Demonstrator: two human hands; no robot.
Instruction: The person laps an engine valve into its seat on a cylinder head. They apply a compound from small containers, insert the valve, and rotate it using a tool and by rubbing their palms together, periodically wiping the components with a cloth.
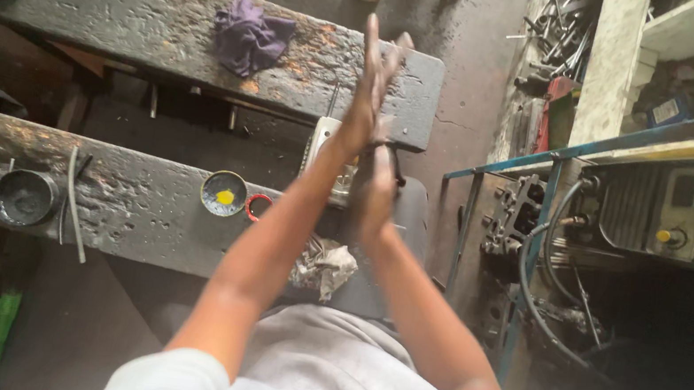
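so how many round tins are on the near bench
2. A dark tin sits near the left end of the near bench; a smaller tin with a yellow blob inside sits further right, beside a red ring. The arms may hide more.

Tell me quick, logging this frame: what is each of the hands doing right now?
Left hand: open and flat, fingers straight, holding nothing, pressed against the other palm.
Right hand: open, holding nothing, lying against the left hand.

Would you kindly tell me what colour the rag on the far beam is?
The rag is purple, seen clearly in the head view.
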